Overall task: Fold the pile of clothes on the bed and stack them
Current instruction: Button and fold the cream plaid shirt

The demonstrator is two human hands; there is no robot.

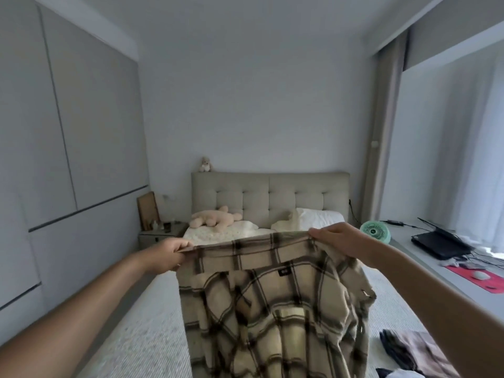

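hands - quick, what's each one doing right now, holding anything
Left hand: closed, pinching the left top edge of the plaid shirt.
Right hand: closed, gripping the shirt's right top edge, holding it up over the bed.

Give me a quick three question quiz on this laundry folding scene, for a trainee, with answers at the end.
1. True or false: both hands hold the plaid shirt up by its top edge.
2. Which lies against the headboard, left of the pillow? A) plush toy B) laptop C) fan
3. Where are the remaining clothes?

Key
1. True: the left hand and right hand each pinch a top corner.
2. A
3. On the bed, lower right of the view.
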